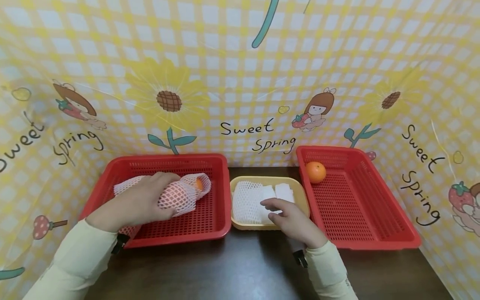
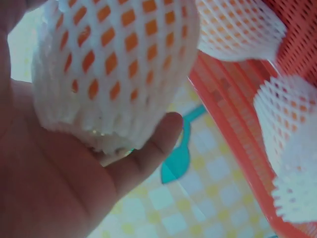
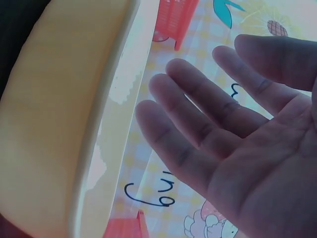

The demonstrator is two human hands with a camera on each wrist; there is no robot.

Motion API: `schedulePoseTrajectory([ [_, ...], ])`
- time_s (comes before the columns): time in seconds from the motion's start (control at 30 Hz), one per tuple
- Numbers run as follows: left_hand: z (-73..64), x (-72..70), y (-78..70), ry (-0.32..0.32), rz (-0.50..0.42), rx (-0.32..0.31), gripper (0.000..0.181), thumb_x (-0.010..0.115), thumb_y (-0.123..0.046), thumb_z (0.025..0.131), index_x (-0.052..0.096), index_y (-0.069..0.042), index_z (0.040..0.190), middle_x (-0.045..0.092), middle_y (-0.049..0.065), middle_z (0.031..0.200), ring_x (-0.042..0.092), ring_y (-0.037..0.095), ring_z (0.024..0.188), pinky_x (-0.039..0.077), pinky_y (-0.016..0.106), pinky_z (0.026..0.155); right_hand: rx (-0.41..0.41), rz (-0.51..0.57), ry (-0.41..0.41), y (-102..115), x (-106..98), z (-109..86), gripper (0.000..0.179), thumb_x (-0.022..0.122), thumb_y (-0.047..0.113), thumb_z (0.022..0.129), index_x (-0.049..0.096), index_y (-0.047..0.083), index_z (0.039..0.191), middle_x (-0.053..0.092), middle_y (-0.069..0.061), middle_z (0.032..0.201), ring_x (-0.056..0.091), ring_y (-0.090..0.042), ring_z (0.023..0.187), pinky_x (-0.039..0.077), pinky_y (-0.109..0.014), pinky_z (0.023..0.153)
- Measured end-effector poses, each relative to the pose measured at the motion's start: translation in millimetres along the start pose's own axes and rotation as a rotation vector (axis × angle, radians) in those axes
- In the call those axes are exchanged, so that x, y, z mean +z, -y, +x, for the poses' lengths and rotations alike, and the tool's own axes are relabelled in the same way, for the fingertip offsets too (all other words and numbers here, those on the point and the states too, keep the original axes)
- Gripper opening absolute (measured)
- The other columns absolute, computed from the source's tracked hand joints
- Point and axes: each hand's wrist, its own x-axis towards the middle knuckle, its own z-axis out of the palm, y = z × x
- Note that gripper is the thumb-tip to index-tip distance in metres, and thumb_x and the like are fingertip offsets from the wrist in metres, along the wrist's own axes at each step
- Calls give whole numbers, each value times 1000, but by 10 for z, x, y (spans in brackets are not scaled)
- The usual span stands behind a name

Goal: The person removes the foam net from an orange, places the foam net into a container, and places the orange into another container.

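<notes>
Left hand: the left hand curves round a netted orange, fingers over the far side and thumb on the near side, opened about as wide as the fruit.
Netted orange: inside the left red basket, around its middle; whether it is lifted off the floor I cannot tell.
Second netted orange: just right of it, skin showing at the net's mouth.
Right hand: the right hand hangs over the yellow tray's near edge, fingers loosely bent and apart, holding nothing.
White foam nets: in the tray, toward its left end.
Bare orange: right red basket, far left corner.
Handling: best to hold round the fruit's body, since the loose net could slip; press lightly and keep clear of the neighbour.
</notes>
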Motion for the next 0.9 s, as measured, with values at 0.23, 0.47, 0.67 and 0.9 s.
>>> schedulePoseTrajectory([
  [0.23, -46, 26, -215, -28, -48, 85, 79, 82, -31, 79, 46, -17, 148, 51, 4, 138, 48, 27, 121, 49, 54, 94, -13, 3, 9, 25, 30, 0, 31, 61, -4, 96, 66, 0, 126, 66, -11, 126, 63, -31, 114, 53, -44, 90],
  [0.47, -86, 111, -332, -58, -85, 175, 79, 85, -28, 76, 48, -29, 146, 50, -2, 139, 47, 21, 117, 49, 50, 91, -36, 17, 12, 81, 58, -36, 30, 61, -4, 96, 68, 2, 124, 69, -11, 120, 65, -26, 110, 53, -40, 88],
  [0.67, -155, 204, -457, -109, -137, 291, 78, 86, -26, 75, 51, -31, 145, 43, -5, 144, 44, 21, 123, 50, 45, 91, -190, 162, 6, 200, 204, -49, 21, 64, 3, 98, 74, 4, 117, 73, -7, 104, 66, -19, 97, 54, -34, 85],
  [0.9, -212, 276, -692, -101, -225, 390, 82, 87, -28, 77, 48, -39, 148, 37, -5, 145, 42, 16, 128, 52, 36, 90, -267, 503, 87, 424, 337, -100, 30, 63, 1, 98, 68, 1, 128, 72, -9, 107, 68, -20, 85, 58, -39, 79],
])
